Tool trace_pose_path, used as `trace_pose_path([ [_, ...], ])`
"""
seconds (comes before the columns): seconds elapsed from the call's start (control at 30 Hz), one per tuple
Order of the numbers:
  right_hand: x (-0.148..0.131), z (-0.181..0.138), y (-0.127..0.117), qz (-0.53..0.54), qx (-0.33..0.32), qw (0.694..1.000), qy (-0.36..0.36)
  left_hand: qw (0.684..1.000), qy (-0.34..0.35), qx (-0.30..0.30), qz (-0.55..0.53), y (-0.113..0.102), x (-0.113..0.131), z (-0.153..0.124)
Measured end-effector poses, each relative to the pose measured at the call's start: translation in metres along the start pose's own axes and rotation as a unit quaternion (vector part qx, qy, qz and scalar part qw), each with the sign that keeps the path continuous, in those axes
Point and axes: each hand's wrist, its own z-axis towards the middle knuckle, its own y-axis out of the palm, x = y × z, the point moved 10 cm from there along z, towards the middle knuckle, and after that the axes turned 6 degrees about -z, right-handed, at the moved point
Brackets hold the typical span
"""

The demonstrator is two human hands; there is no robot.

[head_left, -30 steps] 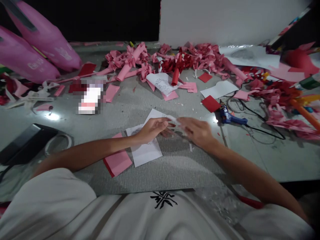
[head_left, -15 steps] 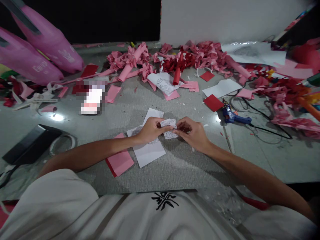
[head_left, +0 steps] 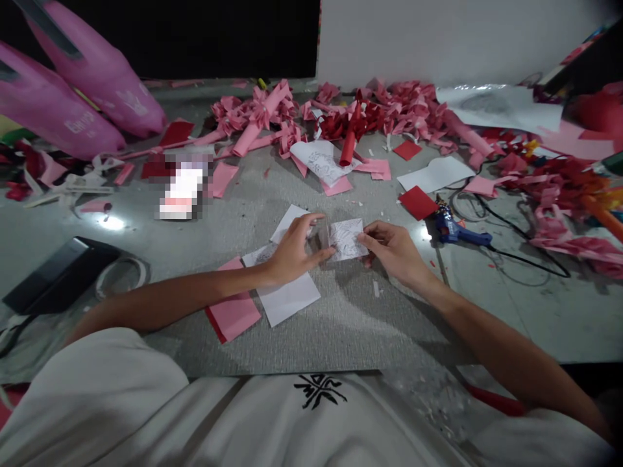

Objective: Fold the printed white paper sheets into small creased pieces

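A small folded paper with dark line drawings is held above the table in front of me. My right hand pinches its right edge, thumb on top and fingers behind. On the other side, my left hand is spread in a C shape, thumb and forefinger apart; its thumb tip is by the paper's lower left corner, and I cannot tell whether it touches. Under and beside my left hand lie white sheets, partly covered by it. Pink paper over red paper is just left of them.
Pink and red paper curls heap along the back. A blue glue gun with a black cord lies right, near a red square. At left are a black box-shaped object, a tape ring, a blurred-out phone-like object and pink bottles.
The folded paper has moved right and now lies flatter, showing a larger face. My left fingers have spread off it, while my right hand has shifted right and grips its edge.
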Motion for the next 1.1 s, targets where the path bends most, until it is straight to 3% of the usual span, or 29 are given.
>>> trace_pose_path([
  [0.2, -0.011, 0.001, 0.01, 0.0, -0.043, 0.999, -0.023, 0.995, 0.004, -0.01, -0.097, 0.002, 0.005, -0.002],
  [0.37, -0.03, 0.006, 0.01, -0.101, -0.066, 0.988, -0.092, 0.957, -0.055, -0.133, -0.254, 0.026, 0.007, -0.005],
  [0.47, -0.029, 0.005, -0.002, -0.108, 0.008, 0.99, -0.092, 0.961, -0.081, -0.061, -0.256, 0.018, 0.0, -0.003],
  [0.53, -0.02, 0.001, -0.006, -0.083, 0.041, 0.993, -0.069, 0.97, -0.079, -0.017, -0.231, 0.012, -0.001, -0.005],
  [0.57, -0.015, -0.001, -0.003, -0.071, 0.031, 0.995, -0.058, 0.974, -0.074, -0.025, -0.212, 0.013, 0.001, -0.007],
  [0.67, -0.008, -0.006, 0.01, -0.072, -0.018, 0.995, -0.062, 0.986, -0.045, -0.096, -0.131, 0.025, 0.013, -0.017],
  [0.8, -0.013, -0.006, 0.007, -0.11, -0.015, 0.99, -0.091, 0.99, 0.031, -0.137, 0.028, 0.03, 0.029, -0.029],
  [0.97, -0.02, -0.004, 0.015, -0.193, -0.078, 0.972, -0.11, 0.95, 0.133, -0.174, 0.221, 0.04, 0.042, -0.038],
  [1.1, -0.034, -0.013, 0.006, -0.283, -0.014, 0.938, -0.198, 0.919, 0.203, -0.176, 0.288, 0.045, 0.05, -0.044],
])
